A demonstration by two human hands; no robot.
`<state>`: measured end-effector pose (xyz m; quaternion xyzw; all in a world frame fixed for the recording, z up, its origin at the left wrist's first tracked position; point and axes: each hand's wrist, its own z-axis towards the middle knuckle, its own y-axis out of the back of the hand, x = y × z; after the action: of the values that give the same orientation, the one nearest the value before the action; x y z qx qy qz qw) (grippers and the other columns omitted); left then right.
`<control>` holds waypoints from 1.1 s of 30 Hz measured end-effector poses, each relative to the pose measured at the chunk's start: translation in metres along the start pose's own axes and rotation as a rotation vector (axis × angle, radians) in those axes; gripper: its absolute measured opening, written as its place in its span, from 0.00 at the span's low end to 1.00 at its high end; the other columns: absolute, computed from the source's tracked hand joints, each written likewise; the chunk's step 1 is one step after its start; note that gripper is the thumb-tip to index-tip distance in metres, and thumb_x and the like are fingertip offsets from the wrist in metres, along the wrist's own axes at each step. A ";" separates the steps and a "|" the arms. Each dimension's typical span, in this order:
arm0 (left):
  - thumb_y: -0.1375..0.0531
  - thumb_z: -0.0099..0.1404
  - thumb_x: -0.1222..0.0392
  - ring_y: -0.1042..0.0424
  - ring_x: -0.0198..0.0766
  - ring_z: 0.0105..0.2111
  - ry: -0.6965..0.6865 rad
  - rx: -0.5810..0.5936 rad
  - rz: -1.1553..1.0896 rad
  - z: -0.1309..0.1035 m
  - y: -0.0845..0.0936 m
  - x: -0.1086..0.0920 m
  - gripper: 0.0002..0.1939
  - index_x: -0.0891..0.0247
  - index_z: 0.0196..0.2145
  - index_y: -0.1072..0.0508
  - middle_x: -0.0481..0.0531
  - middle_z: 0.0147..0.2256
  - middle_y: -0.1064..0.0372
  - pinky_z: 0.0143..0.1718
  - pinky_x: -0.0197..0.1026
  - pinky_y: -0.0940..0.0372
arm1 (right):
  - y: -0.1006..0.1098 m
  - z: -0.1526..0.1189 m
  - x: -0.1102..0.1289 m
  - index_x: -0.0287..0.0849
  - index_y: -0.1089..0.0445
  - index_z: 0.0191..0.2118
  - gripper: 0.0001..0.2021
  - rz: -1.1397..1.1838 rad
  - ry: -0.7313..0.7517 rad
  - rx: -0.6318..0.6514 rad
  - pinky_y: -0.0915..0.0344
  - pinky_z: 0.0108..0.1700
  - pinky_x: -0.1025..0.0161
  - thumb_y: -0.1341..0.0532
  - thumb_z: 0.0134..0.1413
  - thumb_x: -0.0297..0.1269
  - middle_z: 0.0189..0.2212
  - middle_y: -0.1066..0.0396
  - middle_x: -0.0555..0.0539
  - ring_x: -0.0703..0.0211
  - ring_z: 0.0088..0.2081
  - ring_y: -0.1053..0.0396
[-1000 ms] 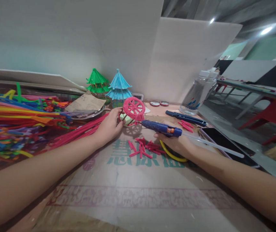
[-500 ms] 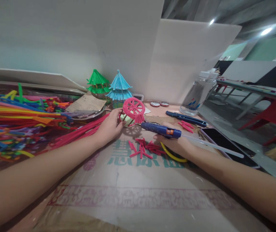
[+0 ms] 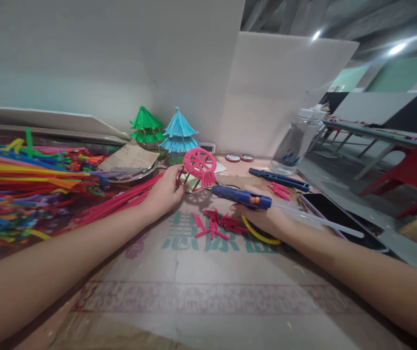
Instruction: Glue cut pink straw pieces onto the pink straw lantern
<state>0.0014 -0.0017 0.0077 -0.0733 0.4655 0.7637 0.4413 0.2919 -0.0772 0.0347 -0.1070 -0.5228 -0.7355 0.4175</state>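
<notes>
My left hand is closed on a pink wheel-shaped pipe-cleaner frame, with short pink strips fanned along its lower right edge. Thin sticks show under the wheel. In my right hand is a blue hot glue gun, a long clear glue stick jutting from its back. The gun's nozzle points at the fanned strips, close to them; whether it touches I cannot tell. A heap of short pink pipe-cleaner pieces lies just below, on printed cardboard. A yellow band shows by my right hand.
Bundles of coloured pipe cleaners fill the left side. Green and blue tiered pipe-cleaner roofs stand at the back. To the right are a water bottle, a dark blue utility knife and a phone.
The glue gun's nozzle has drawn back slightly from the pink strips, and the wheel has tilted a little. The whole view has shifted slightly.
</notes>
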 end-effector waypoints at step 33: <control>0.42 0.69 0.57 0.28 0.53 0.54 0.022 0.002 0.043 0.000 0.001 -0.005 0.20 0.65 0.56 0.33 0.64 0.55 0.29 0.58 0.58 0.32 | -0.001 0.001 0.011 0.48 0.32 0.37 0.15 0.139 -0.043 -0.080 0.31 0.39 0.55 0.31 0.49 0.48 0.29 0.24 0.50 0.51 0.32 0.26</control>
<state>0.0032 -0.0048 0.0111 -0.0711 0.4725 0.7718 0.4195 0.2836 -0.0815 0.0413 -0.1755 -0.4932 -0.7225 0.4517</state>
